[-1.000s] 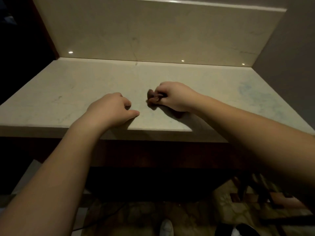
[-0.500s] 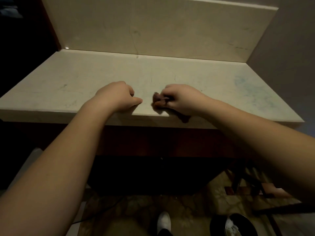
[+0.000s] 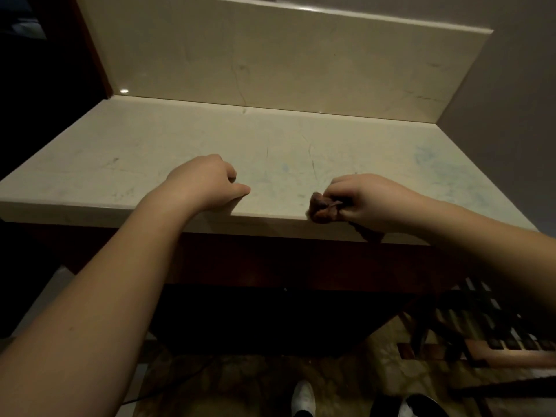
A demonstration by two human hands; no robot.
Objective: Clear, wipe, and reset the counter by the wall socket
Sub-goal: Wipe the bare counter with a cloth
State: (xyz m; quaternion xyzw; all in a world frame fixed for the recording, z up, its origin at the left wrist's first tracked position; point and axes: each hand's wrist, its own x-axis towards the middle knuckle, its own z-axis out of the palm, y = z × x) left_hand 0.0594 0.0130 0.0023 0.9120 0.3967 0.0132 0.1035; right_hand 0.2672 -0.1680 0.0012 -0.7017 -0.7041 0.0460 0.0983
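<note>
Right hand [image 3: 373, 203] pinching one crumpled brown cloth [image 3: 323, 209] at the front edge of one smooth, faintly veined cream stone counter [image 3: 150, 152], left hand [image 3: 207, 183] at its 9 o'clock, fingers curled, holding nothing, resting on the edge, one matching upright backsplash [image 3: 285, 64] at 12 o'clock.

left hand [image 3: 207, 185] curled, resting on counter [image 3: 126, 152] front edge, centre frame | right hand [image 3: 370, 201] grips crumpled brown cloth [image 3: 323, 209] at counter edge, centre right | white shoe [image 3: 303, 398] bottom centre
</note>
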